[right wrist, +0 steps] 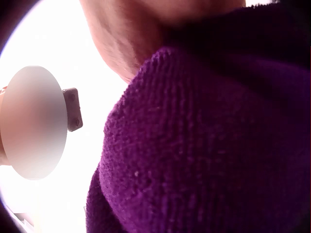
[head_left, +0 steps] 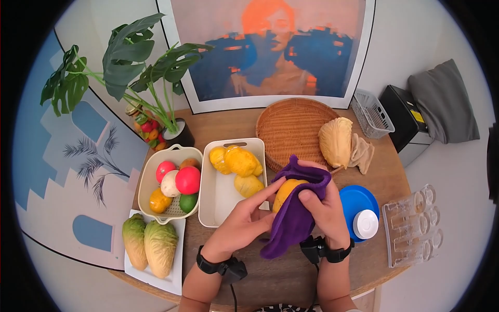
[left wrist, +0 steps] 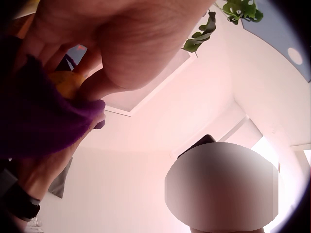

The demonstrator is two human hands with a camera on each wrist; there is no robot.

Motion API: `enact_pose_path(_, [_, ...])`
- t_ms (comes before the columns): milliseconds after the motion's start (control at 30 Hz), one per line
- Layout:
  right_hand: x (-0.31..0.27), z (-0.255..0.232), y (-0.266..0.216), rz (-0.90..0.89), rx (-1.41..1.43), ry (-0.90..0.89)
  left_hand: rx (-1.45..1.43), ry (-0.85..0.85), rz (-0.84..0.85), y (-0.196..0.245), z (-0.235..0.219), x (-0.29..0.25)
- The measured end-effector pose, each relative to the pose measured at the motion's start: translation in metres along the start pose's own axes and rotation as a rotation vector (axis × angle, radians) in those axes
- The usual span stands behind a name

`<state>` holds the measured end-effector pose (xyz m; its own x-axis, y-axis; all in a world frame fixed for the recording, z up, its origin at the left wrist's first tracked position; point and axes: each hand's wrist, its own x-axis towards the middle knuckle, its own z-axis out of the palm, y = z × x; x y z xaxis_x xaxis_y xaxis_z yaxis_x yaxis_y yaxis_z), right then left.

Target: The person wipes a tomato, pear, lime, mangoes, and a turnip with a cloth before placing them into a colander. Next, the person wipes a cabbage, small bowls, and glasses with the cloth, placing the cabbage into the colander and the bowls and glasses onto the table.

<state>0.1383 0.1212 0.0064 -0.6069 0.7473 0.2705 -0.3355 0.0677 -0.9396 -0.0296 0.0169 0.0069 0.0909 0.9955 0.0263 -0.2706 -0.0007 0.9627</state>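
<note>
A yellow fruit (head_left: pixel 287 193) is held above the table's front half, partly wrapped in a purple cloth (head_left: pixel 294 224). My left hand (head_left: pixel 240 224) grips the fruit from the left, thumb and fingers on its bare side. In the left wrist view the fruit (left wrist: pixel 67 83) shows between those fingers and the cloth (left wrist: pixel 46 116). My right hand (head_left: pixel 327 213) holds the cloth against the fruit's other side, its thumb pressed on the fabric. Ribbed purple cloth (right wrist: pixel 204 145) fills most of the right wrist view and hides the fruit there.
Left of the hands stand a white bin (head_left: pixel 221 208) with yellow fruits, a cream colander (head_left: pixel 148 179) of mixed produce, and a white plate (head_left: pixel 176 260) bearing two cabbages. A wicker tray (head_left: pixel 286 130) lies behind. To the right are a blue plate (head_left: pixel 358 195) and a glass rack (head_left: pixel 395 234).
</note>
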Motion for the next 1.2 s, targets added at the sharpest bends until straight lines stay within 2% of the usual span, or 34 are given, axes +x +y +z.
enact_pose_path(100, [-0.001, 0.001, -0.002, -0.009, -0.057, -0.068, -0.008, 0.041, 0.034, -0.003, -0.003, 0.002])
enact_pose_path(167, [0.001, 0.000, 0.000, 0.027, -0.043, -0.083, -0.139, 0.111, 0.019, -0.003, -0.006, 0.002])
enact_pose_path(233, [0.002, 0.002, 0.000, -0.088, -0.261, -0.151, -0.162, 0.132, -0.016, 0.003, -0.005, 0.000])
enact_pose_path(367, [0.003, 0.008, 0.003, -0.108, -0.479, -0.183, -0.267, 0.235, 0.079, 0.003, -0.005, 0.002])
enact_pose_path(400, [0.003, 0.011, 0.002, -0.064, -0.522, -0.183, -0.341, 0.267, 0.110, 0.004, -0.005, 0.002])
enact_pose_path(533, [0.003, 0.022, 0.007, -0.082, -0.559, -0.117, -0.442, 0.262, 0.127, 0.005, -0.007, 0.001])
enact_pose_path(700, [0.004, 0.020, 0.009, -0.204, -0.554, -0.114, -0.270, 0.276, 0.116, 0.009, -0.005, -0.003])
enact_pose_path(833, [0.003, 0.021, 0.010, -0.168, -0.516, -0.100, -0.282, 0.261, 0.117, 0.009, -0.006, -0.004])
enact_pose_path(900, [0.006, 0.017, 0.018, -0.175, -0.325, -0.070, -0.022, 0.185, 0.216, 0.003, -0.008, -0.001])
enact_pose_path(1033, [0.001, 0.010, 0.016, -0.116, -0.215, -0.036, 0.025, 0.146, 0.222, 0.006, 0.001, -0.003])
enact_pose_path(1133, [0.000, 0.007, 0.012, -0.074, -0.207, 0.003, 0.040, 0.078, 0.159, 0.008, 0.000, -0.005])
enact_pose_path(1200, [0.001, 0.006, 0.010, 0.037, 0.008, 0.166, 0.093, 0.022, 0.008, 0.007, 0.002, -0.004])
